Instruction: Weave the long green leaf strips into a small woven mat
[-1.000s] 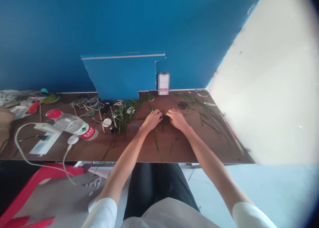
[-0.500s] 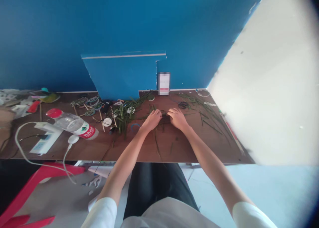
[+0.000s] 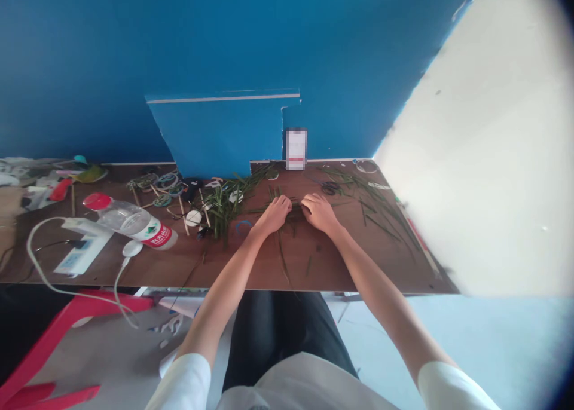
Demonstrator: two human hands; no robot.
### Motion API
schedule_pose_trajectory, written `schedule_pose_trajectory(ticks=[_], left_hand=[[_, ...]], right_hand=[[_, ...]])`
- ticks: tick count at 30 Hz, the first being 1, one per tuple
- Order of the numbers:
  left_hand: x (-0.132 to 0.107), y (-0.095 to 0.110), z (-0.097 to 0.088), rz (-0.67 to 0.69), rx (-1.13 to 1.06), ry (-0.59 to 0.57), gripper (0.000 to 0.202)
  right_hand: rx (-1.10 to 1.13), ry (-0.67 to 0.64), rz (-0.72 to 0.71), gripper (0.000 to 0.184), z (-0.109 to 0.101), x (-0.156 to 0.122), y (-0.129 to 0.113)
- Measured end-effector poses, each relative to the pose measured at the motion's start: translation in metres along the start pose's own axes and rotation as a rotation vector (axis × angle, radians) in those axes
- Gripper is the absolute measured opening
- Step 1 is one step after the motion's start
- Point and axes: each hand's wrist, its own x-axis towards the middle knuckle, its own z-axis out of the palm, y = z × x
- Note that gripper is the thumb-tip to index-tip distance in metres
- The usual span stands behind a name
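Observation:
My left hand [image 3: 274, 214] and my right hand [image 3: 318, 212] work side by side over the brown table. Their fingers are curled in on narrow green leaf strips [image 3: 296, 209], some of which cross each other between and behind the hands. From below my left hand one long thin strip [image 3: 283, 257] trails toward the table's front edge. The fingertips partly cover the crossing, so its exact form cannot be made out. Just beyond my right hand lies a pair of dark-handled scissors [image 3: 330, 187].
Left of the hands is a heap of green strips [image 3: 220, 210], with sticks and white discs. A water bottle [image 3: 134, 223] lies near a power strip [image 3: 81, 256]. More loose strips [image 3: 381, 223] lie to the right. A blue panel [image 3: 219, 138] and a phone-like object [image 3: 296, 150] stand behind.
Both hands keep nearly the same place and curled grip on the strips. The whole view has shifted very slightly.

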Motion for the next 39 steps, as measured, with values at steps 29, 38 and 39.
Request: schedule_pose_trajectory(ticks=[29,38,39], left_hand=[[-0.001,-0.001,-0.001,-0.015,-0.111,0.016,0.010],[-0.002,0.003,-0.005,-0.034,-0.076,0.015,0.009],[-0.001,0.003,-0.005,-0.032,-0.076,0.013,0.009]], right_hand=[[0.024,-0.044,-0.077,0.020,-0.004,-0.001,0.002],[-0.002,-0.042,-0.079,0.020,-0.004,0.000,0.002],[-0.001,-0.043,-0.075,0.019,-0.004,0.000,0.002]])
